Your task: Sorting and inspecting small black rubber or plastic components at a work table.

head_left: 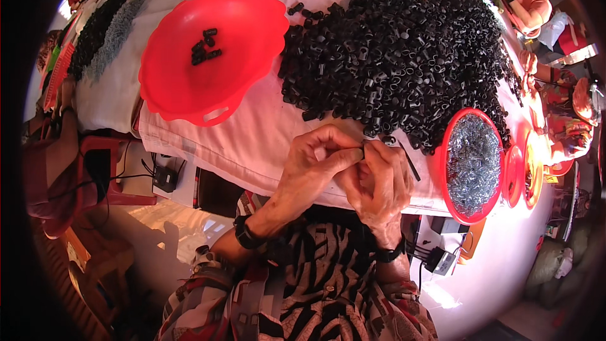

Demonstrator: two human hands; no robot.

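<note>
My left hand (315,161) and my right hand (380,183) meet just above the cloth's near edge, fingertips pinched together. Between them is a small black plastic part (363,152), mostly hidden by the fingers. A thin black stick (410,163) juts out beside my right hand's fingers; whether that hand grips it is hard to see. Right beyond my hands spreads a big heap of small, hollow black plastic parts (398,57). To the left, a red scalloped basin (167,82) holds several black parts (205,49).
At the right edge stands a red bowl (447,192) filled with small shiny metal pieces (473,164). Smaller red dishes (514,177) sit beyond it. Other people work at the right (527,3) and left (53,145). A red plastic chair (117,151) stands at the lower left.
</note>
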